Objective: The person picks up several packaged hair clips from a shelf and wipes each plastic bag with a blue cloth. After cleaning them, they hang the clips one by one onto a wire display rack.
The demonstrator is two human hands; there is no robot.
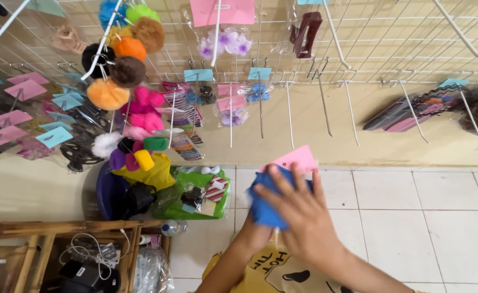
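Observation:
Both my hands meet in the lower middle of the view around a blue fabric item point(261, 210) with a pink card header point(298, 158) sticking out at its top. My right hand point(301, 217) lies across the front of the blue item, fingers spread and pointing up-left. My left hand point(251, 234) comes up from below and is mostly hidden behind the item; only its wrist and heel show, touching the lower edge. My yellow printed shirt point(274, 271) shows beneath the forearms.
A white wire grid point(390, 43) with bare metal hooks point(323, 106) hangs ahead. Colourful pompom hair ties point(125, 65) and carded hair accessories point(27, 108) fill its left side, with dark headbands point(412, 111) at right. A green bag point(195, 195) sits below and a wooden shelf point(60, 230) at bottom left.

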